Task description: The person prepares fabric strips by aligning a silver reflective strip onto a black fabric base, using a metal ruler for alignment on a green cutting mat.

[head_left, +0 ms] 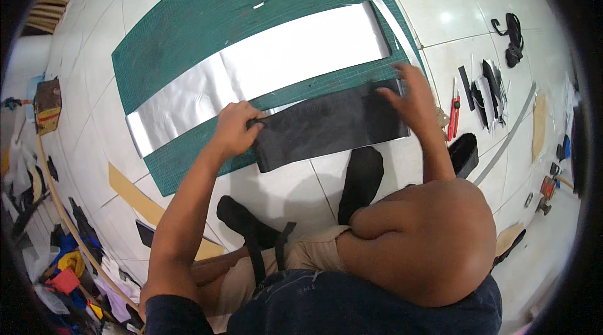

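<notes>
A black sheet (333, 123) with a smooth, leather-like face lies across the near edge of the green cutting mat (188, 27), partly over the tiles. My left hand (235, 126) is closed on its upper left corner, thumb and fingers pinching the edge. Over the sheet's right end is my right hand (416, 99), its thumb and fingers spread apart, the thumb at the black surface. A thin light strip shows along the sheet's far edge. Beyond it, a long silver sheet (270, 52) lies flat on the mat with a crease near its middle.
A metal ruler (383, 11) crosses the mat's right side. To the right are a red cutter (453, 118), black scraps (487, 96) and a black cord bundle (514, 40). A tan strip (135, 194) and a heap of coloured scraps (66, 272) lie at left.
</notes>
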Demonstrator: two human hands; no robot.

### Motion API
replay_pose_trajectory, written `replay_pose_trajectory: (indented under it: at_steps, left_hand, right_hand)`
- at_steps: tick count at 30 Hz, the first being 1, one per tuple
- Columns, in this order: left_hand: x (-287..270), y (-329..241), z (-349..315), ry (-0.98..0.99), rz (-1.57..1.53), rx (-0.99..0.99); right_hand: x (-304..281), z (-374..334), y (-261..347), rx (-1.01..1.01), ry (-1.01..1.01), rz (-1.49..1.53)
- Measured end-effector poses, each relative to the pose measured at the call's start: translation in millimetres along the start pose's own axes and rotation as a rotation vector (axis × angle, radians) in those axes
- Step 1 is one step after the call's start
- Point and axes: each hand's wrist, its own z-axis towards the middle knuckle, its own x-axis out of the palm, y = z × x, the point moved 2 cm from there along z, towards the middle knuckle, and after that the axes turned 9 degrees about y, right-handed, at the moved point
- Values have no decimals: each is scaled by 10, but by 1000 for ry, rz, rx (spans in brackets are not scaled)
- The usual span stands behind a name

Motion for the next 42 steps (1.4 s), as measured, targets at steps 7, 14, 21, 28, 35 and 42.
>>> replay_pose_trajectory:
  at_steps: [7,14,21,28,35,42]
  left_hand:
    - [70,-98,-95,-206,-10,120]
    - [183,7,-178,-332,-41,135]
    - [262,36,-178,-343,-101,86]
    - [214,-165,-194,-445,49,129]
    - [419,-1471,-287,-3,-428,55]
    - [586,-1780,-347,-200,-977,-148]
  right_hand:
    - [629,416,1346,-754,393,116]
    - [491,422,831,-384,678,-124]
    - [36,171,27,-212,615,-288]
    - [-291,8,-105,-8,691,-14]
    - [-248,-140,675,-118,786,554]
    - [145,-222,1109,22,885,1050]
